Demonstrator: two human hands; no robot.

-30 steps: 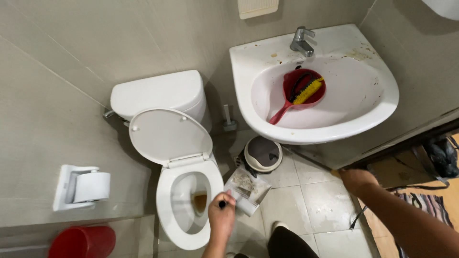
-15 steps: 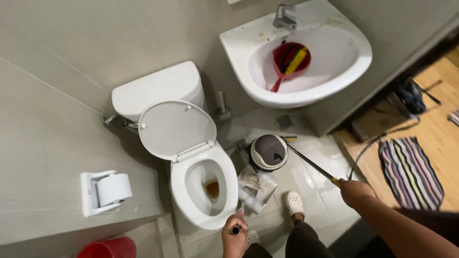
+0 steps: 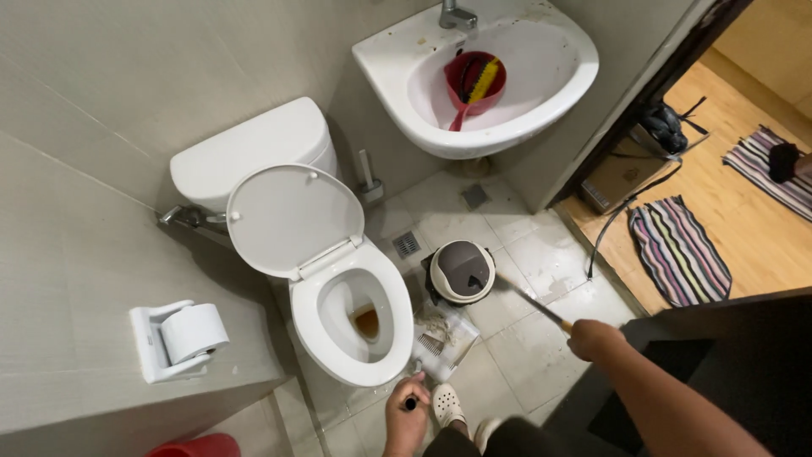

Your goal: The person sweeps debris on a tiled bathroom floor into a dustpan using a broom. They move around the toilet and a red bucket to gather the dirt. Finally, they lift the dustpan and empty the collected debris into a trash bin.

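Below you, on a floor of pale, smudged square tiles (image 3: 541,254), a small bathroom spreads out under a downward look. Grey matte wall tiles (image 3: 93,127) close off the left side. Largest of the fittings is the glossy white ceramic toilet (image 3: 351,326), its smooth oval lid tipped up against the rounded cistern and its bowl holding a patch of brown water. Above and to the right hangs the white half-round ceramic washbasin (image 3: 550,93), speckled with grime along the rim, with a red plastic scoop (image 3: 474,80) lying inside it beside something yellow. Past the doorway, a striped woven rug (image 3: 681,250) lies flat on warm wooden boards.

Between toilet and basin stands the small round bin with a domed grey swing lid (image 3: 463,271); a crumpled clear plastic sheet (image 3: 440,334) lies just beside it. A white plastic holder with a toilet roll (image 3: 178,338) sits on the left wall.

Your right hand (image 3: 595,338) is clamped around the wooden end of a long thin dark stick (image 3: 529,303), which slants up towards the bin. Your left hand (image 3: 408,415) is closed around a short dark handle (image 3: 412,403), low beside the bowl's front edge and near your white perforated clog (image 3: 447,404).
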